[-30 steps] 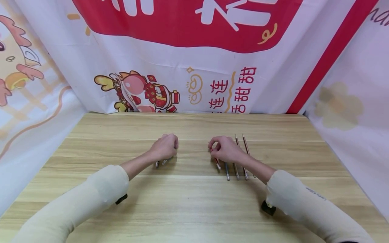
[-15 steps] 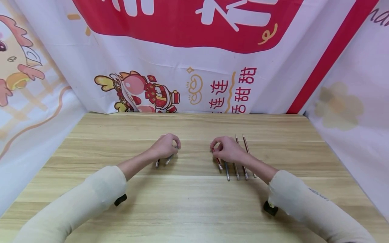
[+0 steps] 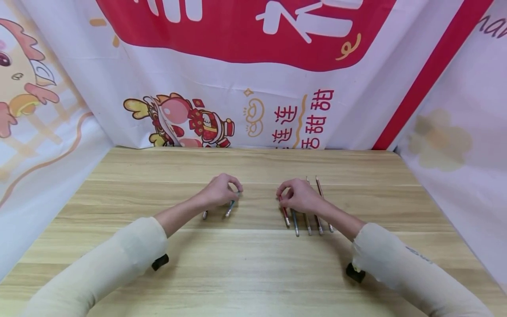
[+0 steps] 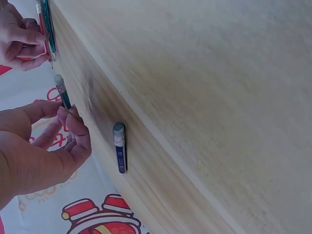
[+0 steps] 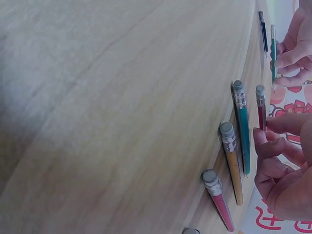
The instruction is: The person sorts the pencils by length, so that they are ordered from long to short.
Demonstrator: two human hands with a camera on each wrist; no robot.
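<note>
My left hand (image 3: 219, 191) pinches a teal pencil (image 4: 64, 92) between thumb and fingers, its eraser end toward me. To its left a dark blue pencil (image 4: 120, 150) lies on the table, partly hidden under the hand in the head view. My right hand (image 3: 303, 197) pinches a red pencil (image 5: 261, 108) at the left end of a row of pencils. In that row, beside the held one, lie another teal pencil (image 5: 243, 129), a yellow pencil (image 5: 232, 168) and a pinkish-red pencil (image 5: 218, 199). The right hand and forearm cover parts of the row in the head view.
The wooden table (image 3: 253, 268) meets a printed cloth backdrop (image 3: 245, 75) at its far edge. Similar cloth hangs at both sides. One more eraser end (image 3: 331, 228) shows at the row's right, beside the right forearm.
My left hand has moved right with the teal pencil, away from the dark blue one. The right hand has shifted slightly right, bringing the red pencil closer to the row.
</note>
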